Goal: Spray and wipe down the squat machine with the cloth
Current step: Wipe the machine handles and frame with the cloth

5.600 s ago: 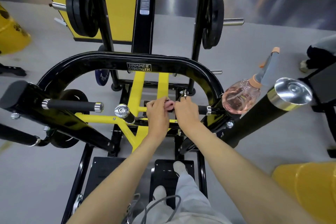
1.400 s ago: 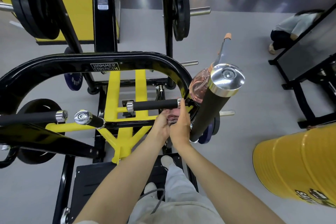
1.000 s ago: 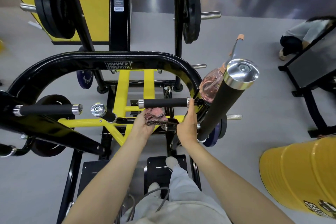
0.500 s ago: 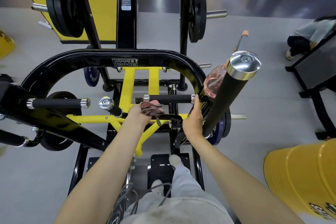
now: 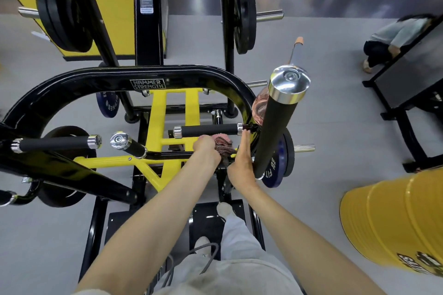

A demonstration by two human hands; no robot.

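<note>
Left hand (image 5: 206, 151) gripped cloth (image 5: 224, 143), fingers curled round it, just under short black grip (image 5: 207, 130) on squat machine (image 5: 100, 81). Right hand (image 5: 241, 163) flat, fingers straight, together, tips touching frame. Spray bottle (image 5: 260, 107) beyond, behind big handle (image 5: 275, 127).

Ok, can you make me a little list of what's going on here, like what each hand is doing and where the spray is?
place: gym, at a black and yellow squat machine
left hand: grips the cloth, just under the handle
right hand: fingers straight, beside the cloth, fingertips up by the handle's right end
spray bottle: pink, on the machine's right side, partly hidden behind a black post; no hand on it
nearby: yellow barrel
</note>
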